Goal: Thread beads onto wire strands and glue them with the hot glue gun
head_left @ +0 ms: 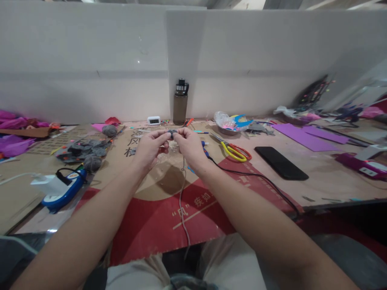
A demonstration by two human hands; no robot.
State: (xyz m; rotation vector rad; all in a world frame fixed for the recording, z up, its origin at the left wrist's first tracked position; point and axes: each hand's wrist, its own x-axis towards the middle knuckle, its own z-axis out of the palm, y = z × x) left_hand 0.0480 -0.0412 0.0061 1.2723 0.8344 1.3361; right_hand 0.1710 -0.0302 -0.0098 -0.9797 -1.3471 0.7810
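Observation:
Both hands are raised over the middle of the table, their fingertips meeting. My left hand point(152, 148) pinches one side of a small dark grey piece point(172, 133), which looks like felt or yarn work, though its exact kind is unclear. On the other side, my right hand point(190, 144) grips the same piece between thumb and fingers. A grey strand of yarn point(182, 201) hangs below the hands and runs over the front edge of the printed cardboard point(145, 229). Behind my right wrist, a blue tool point(205, 150) with a black cord is partly hidden.
Right of the hands lie scissors point(237, 152), a black phone point(281, 163) and purple sheets point(305, 137). A bottle point(180, 104) and small white timer point(154, 120) stand by the back wall. At left are grey yarn balls point(92, 164), felt scraps point(81, 150) and a blue power strip point(68, 193).

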